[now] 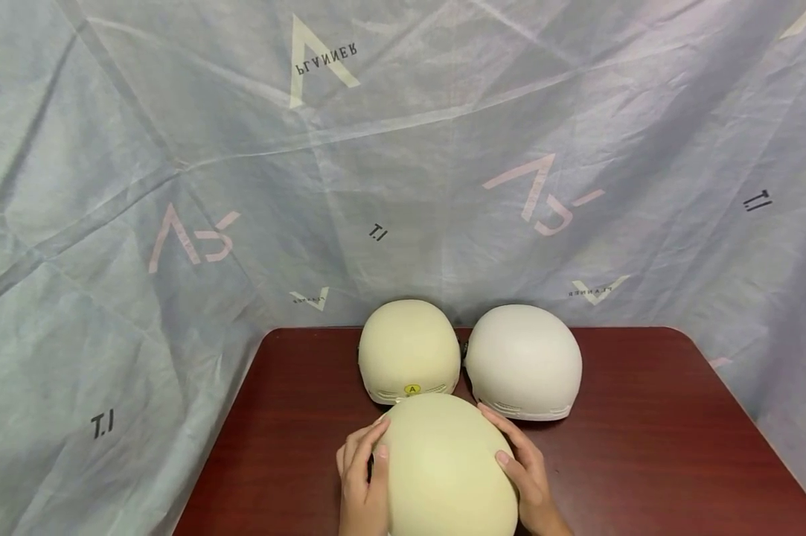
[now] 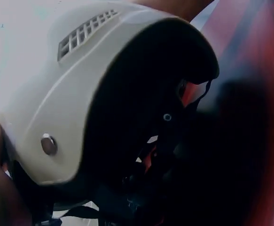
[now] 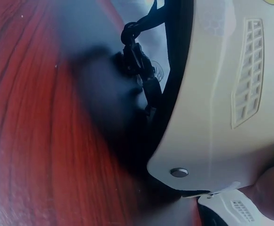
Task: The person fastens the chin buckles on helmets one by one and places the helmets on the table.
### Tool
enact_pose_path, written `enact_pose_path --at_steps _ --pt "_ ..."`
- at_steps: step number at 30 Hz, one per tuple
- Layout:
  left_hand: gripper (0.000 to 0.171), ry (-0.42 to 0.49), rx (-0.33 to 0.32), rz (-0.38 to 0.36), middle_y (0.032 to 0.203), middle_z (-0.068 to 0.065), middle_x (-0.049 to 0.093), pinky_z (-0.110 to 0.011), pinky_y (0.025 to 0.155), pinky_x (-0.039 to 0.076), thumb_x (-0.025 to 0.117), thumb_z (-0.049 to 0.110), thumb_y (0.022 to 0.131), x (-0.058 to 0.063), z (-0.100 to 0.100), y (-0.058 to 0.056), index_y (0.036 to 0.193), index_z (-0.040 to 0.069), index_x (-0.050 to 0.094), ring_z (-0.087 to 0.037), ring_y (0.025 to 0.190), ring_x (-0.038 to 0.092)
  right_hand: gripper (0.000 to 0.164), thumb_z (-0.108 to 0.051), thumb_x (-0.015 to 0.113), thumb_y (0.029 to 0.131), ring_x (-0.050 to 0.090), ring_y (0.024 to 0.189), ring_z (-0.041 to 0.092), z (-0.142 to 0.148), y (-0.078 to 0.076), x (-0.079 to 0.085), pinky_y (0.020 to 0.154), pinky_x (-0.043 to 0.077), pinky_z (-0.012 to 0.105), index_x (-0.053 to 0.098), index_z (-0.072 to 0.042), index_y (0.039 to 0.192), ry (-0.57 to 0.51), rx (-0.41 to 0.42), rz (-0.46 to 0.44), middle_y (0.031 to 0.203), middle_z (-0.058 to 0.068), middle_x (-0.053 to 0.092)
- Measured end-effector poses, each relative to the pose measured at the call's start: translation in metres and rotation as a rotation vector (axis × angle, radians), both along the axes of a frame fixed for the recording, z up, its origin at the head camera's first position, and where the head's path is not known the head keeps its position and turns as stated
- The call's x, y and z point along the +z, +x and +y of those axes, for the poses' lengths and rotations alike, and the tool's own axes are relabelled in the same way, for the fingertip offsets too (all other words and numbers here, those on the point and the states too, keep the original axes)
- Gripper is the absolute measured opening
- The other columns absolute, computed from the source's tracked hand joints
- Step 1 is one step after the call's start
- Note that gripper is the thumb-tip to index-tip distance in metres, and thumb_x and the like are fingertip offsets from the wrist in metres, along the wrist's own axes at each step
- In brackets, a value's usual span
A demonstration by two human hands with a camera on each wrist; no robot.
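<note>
A cream helmet [image 1: 446, 469] is held between both hands at the near edge of the head view. My left hand [image 1: 365, 480] grips its left side, thumb on the shell. On the opposite side my right hand [image 1: 526, 469] grips it with fingers and thumb spread over the curve. The left wrist view shows this helmet's grid vent [image 2: 87, 33], a rivet [image 2: 48, 144] and its dark inside. A black strap with a buckle [image 3: 139, 61] hangs below the rim in the right wrist view. The helmet appears lifted off the table, its underside hidden from the head camera.
Behind the held helmet stand a second cream helmet [image 1: 409, 350] with a yellow "A" sticker and, to its right, a white helmet [image 1: 525, 361]. They rest on a dark red wooden table [image 1: 650, 432]. Grey printed sheeting [image 1: 409, 186] hangs round the table's back and sides.
</note>
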State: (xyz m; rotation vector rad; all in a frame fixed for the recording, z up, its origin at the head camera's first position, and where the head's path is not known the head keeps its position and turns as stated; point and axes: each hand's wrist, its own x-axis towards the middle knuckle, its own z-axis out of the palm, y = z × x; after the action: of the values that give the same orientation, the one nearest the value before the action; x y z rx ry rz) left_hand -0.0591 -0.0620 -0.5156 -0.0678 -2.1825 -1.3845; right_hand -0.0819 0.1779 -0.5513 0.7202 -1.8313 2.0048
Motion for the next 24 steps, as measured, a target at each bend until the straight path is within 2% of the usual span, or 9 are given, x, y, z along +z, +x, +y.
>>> enact_pose_path --at_steps 3,8,11,14,16,19,22,24 --pt "0.036 0.033 0.036 -0.035 0.137 0.0 0.066 -0.027 0.102 0.034 0.065 0.011 0.102 0.001 0.004 0.001 0.132 0.029 0.072 -0.005 0.126 0.041 0.055 0.013 0.036 0.096 0.047 0.153 0.02 0.0 0.0 -0.001 0.117 0.041 0.018 0.044 0.018 0.15 -0.002 -0.001 0.005 0.159 0.03 0.048" --pt "0.036 0.047 0.047 -0.068 0.135 0.003 0.065 -0.028 0.102 0.035 0.073 0.015 0.097 0.006 0.006 0.002 0.128 0.032 0.074 -0.005 0.123 0.042 0.055 0.012 0.036 0.097 0.047 0.152 0.02 0.003 0.0 0.0 0.118 0.04 0.017 0.044 0.016 0.15 0.024 -0.008 0.001 0.158 0.031 0.048" --pt "0.036 0.027 0.054 -0.035 0.133 0.002 0.067 -0.025 0.1 0.037 0.076 0.014 0.095 0.008 0.006 0.002 0.127 0.032 0.075 -0.005 0.12 0.044 0.054 0.012 0.037 0.097 0.047 0.152 0.017 0.007 0.001 0.004 0.117 0.04 0.016 0.046 0.015 0.15 0.057 -0.013 -0.015 0.159 0.026 0.049" --pt "0.037 0.012 0.053 0.008 0.131 0.001 0.068 -0.024 0.098 0.038 0.078 0.013 0.093 0.009 0.007 0.001 0.125 0.03 0.076 -0.006 0.117 0.046 0.053 0.013 0.044 0.093 0.046 0.152 0.017 0.011 0.0 0.013 0.118 0.037 0.015 0.051 0.013 0.145 0.11 -0.03 0.016 0.158 0.027 0.049" --pt "0.038 0.008 0.044 0.026 0.13 0.002 0.067 -0.025 0.097 0.038 0.08 0.012 0.092 0.009 0.008 -0.001 0.125 0.03 0.076 -0.007 0.116 0.046 0.054 0.011 0.052 0.09 0.044 0.153 0.016 0.012 -0.001 0.024 0.119 0.034 0.014 0.056 0.008 0.144 0.19 -0.055 0.046 0.158 0.028 0.048" --pt "0.039 0.015 0.029 0.02 0.13 0.006 0.066 -0.026 0.098 0.038 0.081 0.013 0.092 0.009 0.009 -0.003 0.125 0.031 0.075 -0.008 0.116 0.045 0.06 -0.003 0.07 0.087 0.039 0.157 0.022 0.01 -0.001 0.043 0.124 0.024 0.014 0.059 -0.005 0.145 0.399 -0.11 0.133 0.161 0.022 0.046" --pt "0.039 0.018 0.022 0.012 0.13 0.008 0.065 -0.026 0.098 0.039 0.082 0.013 0.091 0.009 0.011 -0.003 0.125 0.031 0.075 -0.008 0.117 0.044 0.071 -0.035 0.081 0.086 0.035 0.159 0.029 0.003 0.001 0.061 0.129 0.014 0.018 0.059 -0.014 0.149 0.623 -0.177 0.26 0.165 0.015 0.045" --pt "0.039 0.014 0.02 0.02 0.129 0.006 0.065 -0.027 0.097 0.039 0.083 0.012 0.09 0.01 0.012 -0.003 0.124 0.03 0.075 -0.008 0.116 0.045 0.081 -0.059 0.079 0.085 0.034 0.159 0.033 -0.003 0.004 0.07 0.131 0.006 0.022 0.058 -0.017 0.151 0.741 -0.217 0.34 0.165 0.013 0.046"
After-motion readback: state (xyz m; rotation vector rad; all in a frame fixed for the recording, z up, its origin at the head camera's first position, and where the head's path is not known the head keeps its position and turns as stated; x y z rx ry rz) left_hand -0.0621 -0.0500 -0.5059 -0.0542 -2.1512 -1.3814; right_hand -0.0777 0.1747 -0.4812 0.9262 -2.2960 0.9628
